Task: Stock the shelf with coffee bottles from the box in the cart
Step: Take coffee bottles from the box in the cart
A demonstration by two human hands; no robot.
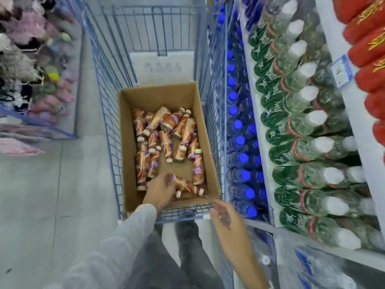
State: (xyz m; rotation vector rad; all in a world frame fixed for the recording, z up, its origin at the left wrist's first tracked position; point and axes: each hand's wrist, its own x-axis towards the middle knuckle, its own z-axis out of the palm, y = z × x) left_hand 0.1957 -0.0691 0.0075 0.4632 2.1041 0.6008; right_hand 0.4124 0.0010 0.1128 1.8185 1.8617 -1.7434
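Nearest, right grip [225, 215] hung loose and empty beside the cart [187, 211] rim. Left grip [160, 190] was inside the box [129, 142], fingers curled on a lying coffee bottle [187, 184]. Other coffee bottles [166, 132] were heaped beyond. Shelf [353, 122] at right held other drinks.

The box [129, 163] stands open-topped in the cart [108, 113], so the way in from above is free. Bottles [166, 130] crowd its left side and middle. Bare cardboard shows along its upper end and in a patch at lower centre. The cart's wire walls run just beside the box, left and right. The left hand [160, 189] covers the bottles at the box's lower end. The right hand [226, 217] hangs over the cart's lower rim, near the tightly packed shelf [325, 252]. Open floor [41, 195] lies lower left.
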